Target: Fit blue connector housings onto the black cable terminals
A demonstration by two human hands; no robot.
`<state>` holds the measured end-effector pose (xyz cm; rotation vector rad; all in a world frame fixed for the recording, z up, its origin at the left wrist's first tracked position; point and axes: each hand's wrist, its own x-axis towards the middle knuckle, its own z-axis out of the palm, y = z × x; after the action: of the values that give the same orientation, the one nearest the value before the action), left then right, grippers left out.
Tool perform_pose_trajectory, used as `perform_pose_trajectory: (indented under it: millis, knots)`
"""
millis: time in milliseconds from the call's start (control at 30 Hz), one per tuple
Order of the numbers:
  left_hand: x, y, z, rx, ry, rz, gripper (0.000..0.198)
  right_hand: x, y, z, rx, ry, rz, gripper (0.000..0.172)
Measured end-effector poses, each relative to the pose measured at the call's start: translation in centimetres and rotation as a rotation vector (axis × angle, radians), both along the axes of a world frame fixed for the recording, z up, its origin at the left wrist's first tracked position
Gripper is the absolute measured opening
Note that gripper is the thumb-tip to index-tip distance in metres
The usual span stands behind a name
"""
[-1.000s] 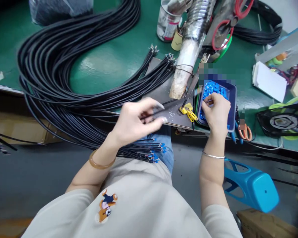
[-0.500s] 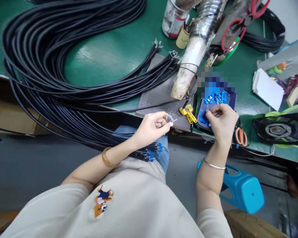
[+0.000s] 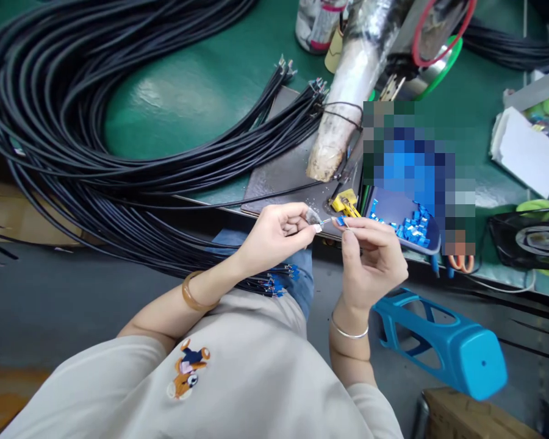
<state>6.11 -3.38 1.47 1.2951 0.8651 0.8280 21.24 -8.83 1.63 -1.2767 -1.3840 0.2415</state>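
Note:
Near the front edge of the bench, my left hand point(image 3: 286, 235) is closed in a pinch on a thin wire end point(image 3: 326, 222) that points to the right. Grey material covers a fingertip of that hand. Facing it, my right hand point(image 3: 370, 256) pinches a small blue connector point(image 3: 341, 221) between thumb and forefinger, close to the wire tip; whether they touch I cannot tell. Behind the right hand lies a dark blue tray point(image 3: 387, 204) with many small blue connectors point(image 3: 414, 227). A yellow-handled tool point(image 3: 345, 201) lies just beyond my fingers.
A thick bundle of black cables point(image 3: 73, 116) curves across the green bench point(image 3: 155, 103). More cables with blue ends point(image 3: 279, 283) lie over my lap. A wrapped tube point(image 3: 333, 128) reaches down over the brown mat point(image 3: 274, 183). A blue stool point(image 3: 476, 360) and a small fan point(image 3: 535, 238) are at right.
My right hand has come from the tray toward my left hand, now with a blue connector in its fingers. The tray appears shifted and turned. My left hand has barely moved.

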Motion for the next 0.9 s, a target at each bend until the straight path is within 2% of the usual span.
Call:
perform_pose_trajectory:
  millis: [133,300,467,533,600,700,767,800,833,900]
  knots:
    - [0.2,-0.2,-0.2,0.083,0.064,0.037,0.019,0.0,0.1,-0.3,-0.069,0.119,0.015,0.008]
    - [0.2,-0.7,-0.7,0.196,0.129,0.089,0.014,0.1,0.2,-0.2,-0.162,0.241,0.047,0.005]
    - [0.0,-0.7,-1.2,0.270,0.173,0.104,0.011,0.4,0.1,-0.2,-0.226,0.196,0.067,0.006]
    - [0.1,-0.7,-1.2,0.340,0.193,0.126,0.007,0.5,0.1,-0.2,-0.202,0.170,0.033,0.006]
    - [0.2,-1.1,-0.9,0.526,0.240,0.184,0.005,0.7,0.1,0.0,-0.107,0.156,-0.059,0.006]
    - [0.5,-2.0,0.2,0.957,0.447,0.227,0.013,0.9,0.4,0.4,0.068,0.125,-0.215,0.007]
    - [0.6,-2.2,0.7,1.101,0.604,0.075,0.019,1.0,0.5,0.7,0.154,0.135,-0.284,0.007]
    - [0.6,-2.0,0.7,1.077,0.632,-0.092,0.020,1.0,0.6,0.9,0.186,0.157,-0.307,0.006]
    - [0.5,-1.7,0.6,0.981,0.615,-0.304,0.019,1.1,0.6,1.1,0.214,0.186,-0.323,0.007]
    - [0.0,-0.5,-0.2,0.657,0.346,-0.742,0.023,1.0,0.5,1.4,0.246,0.242,-0.333,0.008]
